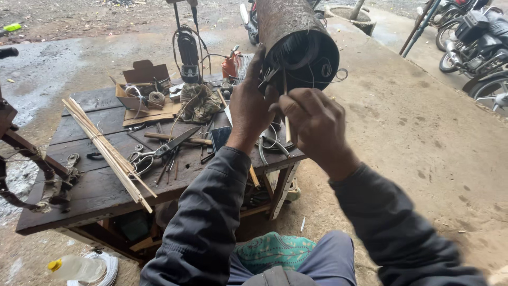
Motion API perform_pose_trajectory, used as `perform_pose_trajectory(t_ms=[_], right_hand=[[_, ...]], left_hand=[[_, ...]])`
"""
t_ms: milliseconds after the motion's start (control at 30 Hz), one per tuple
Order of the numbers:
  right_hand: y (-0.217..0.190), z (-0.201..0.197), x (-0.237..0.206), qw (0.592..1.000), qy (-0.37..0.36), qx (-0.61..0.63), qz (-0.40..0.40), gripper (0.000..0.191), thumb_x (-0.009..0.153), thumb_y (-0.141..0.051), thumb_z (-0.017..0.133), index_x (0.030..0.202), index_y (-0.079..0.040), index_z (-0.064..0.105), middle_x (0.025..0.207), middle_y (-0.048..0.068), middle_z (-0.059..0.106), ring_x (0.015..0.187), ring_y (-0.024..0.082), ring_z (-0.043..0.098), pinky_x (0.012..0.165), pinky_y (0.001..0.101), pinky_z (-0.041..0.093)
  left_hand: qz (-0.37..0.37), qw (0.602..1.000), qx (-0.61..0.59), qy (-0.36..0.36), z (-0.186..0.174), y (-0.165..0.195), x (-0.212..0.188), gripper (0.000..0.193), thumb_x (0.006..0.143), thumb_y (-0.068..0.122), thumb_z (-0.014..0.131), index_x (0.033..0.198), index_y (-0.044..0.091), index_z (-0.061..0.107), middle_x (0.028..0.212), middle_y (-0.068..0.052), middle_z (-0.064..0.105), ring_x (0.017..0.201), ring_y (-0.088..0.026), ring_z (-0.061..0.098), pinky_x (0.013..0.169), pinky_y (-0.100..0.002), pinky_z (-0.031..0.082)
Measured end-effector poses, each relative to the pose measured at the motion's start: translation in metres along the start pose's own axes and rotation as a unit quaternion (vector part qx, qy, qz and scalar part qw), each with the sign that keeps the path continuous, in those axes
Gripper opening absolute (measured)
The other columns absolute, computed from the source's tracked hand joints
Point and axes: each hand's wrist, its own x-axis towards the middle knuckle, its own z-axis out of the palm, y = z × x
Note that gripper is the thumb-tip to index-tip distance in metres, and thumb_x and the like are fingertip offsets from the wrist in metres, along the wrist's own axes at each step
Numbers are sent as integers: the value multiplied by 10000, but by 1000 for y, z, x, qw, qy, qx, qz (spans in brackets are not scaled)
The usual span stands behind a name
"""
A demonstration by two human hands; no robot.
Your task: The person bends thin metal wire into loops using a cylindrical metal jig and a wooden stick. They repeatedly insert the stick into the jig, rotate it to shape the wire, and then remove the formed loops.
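Two hands work a rusty metal cylinder point(296, 37) bristling with wires.

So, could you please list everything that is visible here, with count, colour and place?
Large rusty metal cylinder: one, dark brown, raised before the hands.
Thin wooden stick: one, pale, in the right hand.
Bundle of thin bamboo strips: one, tan, on the table's left.
Dark wooden table: one, left of centre.
Metal scissors: one pair, grey, mid-table.
Open cardboard box: one, brown, at the table's far side.
Parked motorcycles: at least two, dark, top right.
Left hand: touches the cylinder's rim.
Right hand: grips the stick.
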Motion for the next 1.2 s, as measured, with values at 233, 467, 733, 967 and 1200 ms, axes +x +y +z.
perform_pose_trajectory(t_ms=[233, 467, 733, 967, 1200], right_hand=[[5, -19, 4, 977, -101, -55, -181, 280, 916, -100, 716, 1188, -33, 708, 1142, 125, 724, 1084, 256, 749, 898, 326, 640], [58, -20, 9, 992, -51, 61, -101, 184, 1005, -39, 747, 1184, -32, 705, 1137, 131, 742, 963, 219, 772, 814, 309, 641], [64, -14, -1, 975, 152, 100, 130, 58, 1083, -81, 799, 1101, -61, 748, 992, 81, 761, 894, 152, 771, 735, 261, 612], [10, 6, -30, 980, 134, 38, 141, 100, 1030, -130, 774, 1115, -93, 738, 1048, 85, 754, 922, 180, 767, 744, 283, 616], [24, -3, -14, 988, 103, 48, 106, 171, 1013, -120, 795, 1169, -88, 732, 1094, 77, 745, 980, 232, 764, 832, 346, 617]], left_hand=[[93, 994, -37, 34, 2, -11, -1, 769, 964, 138, 685, 1619, 258, 298, 1174, -123, 796, 966, -243, 811, 779, -375, 666], [40, 999, -32, -16, -3, -8, 2, 767, 948, 136, 655, 1616, 245, 293, 1157, -123, 787, 891, -244, 823, 800, -373, 659], [113, 991, -69, 24, -2, -4, -1, 774, 936, 68, 646, 1623, 211, 319, 1305, -181, 740, 1086, -301, 786, 908, -399, 642], [235, 932, 211, 179, -13, 19, -19, 654, 894, 298, 769, 1449, 121, 471, 1163, -125, 657, 1085, -263, 603, 935, -414, 461], [294, 939, 122, 131, 2, 44, -6, 200, 850, 189, 777, 1035, 152, 710, 1099, 24, 674, 1096, -211, 580, 948, -408, 432]])
